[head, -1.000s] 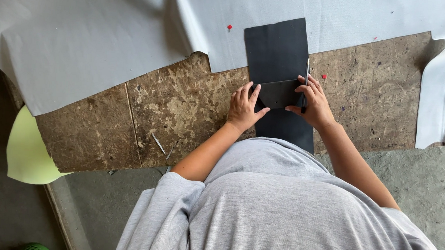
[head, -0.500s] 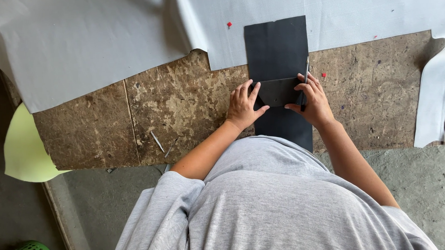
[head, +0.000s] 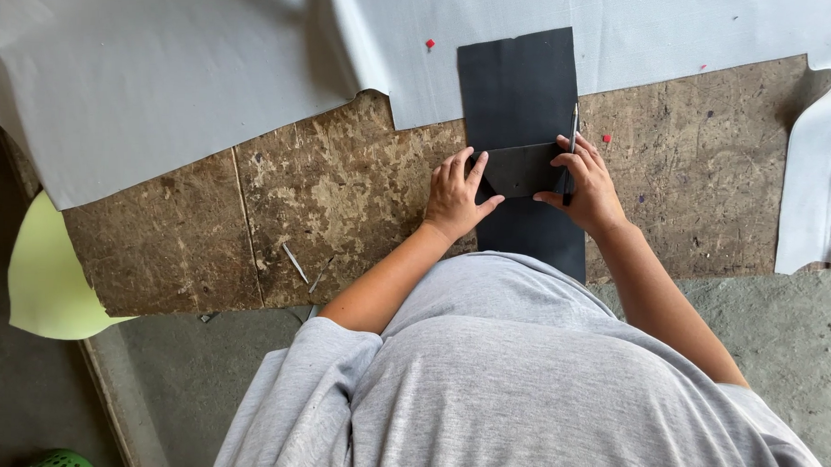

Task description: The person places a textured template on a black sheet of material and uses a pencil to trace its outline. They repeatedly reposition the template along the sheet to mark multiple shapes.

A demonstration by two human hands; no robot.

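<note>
On the black sheet (head: 517,90) the left hand (head: 456,193) presses a template (head: 521,169) with spread fingers — the right hand (head: 588,180) pinches a pencil (head: 573,128) at the template's edge.

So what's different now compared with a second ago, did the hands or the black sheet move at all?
Almost nothing changed. The left hand presses on the small dark template and the right hand keeps a pen at its edge, both where they were. The long black sheet, grey sheet and worn board lie as before; only the view shifted slightly.
</note>
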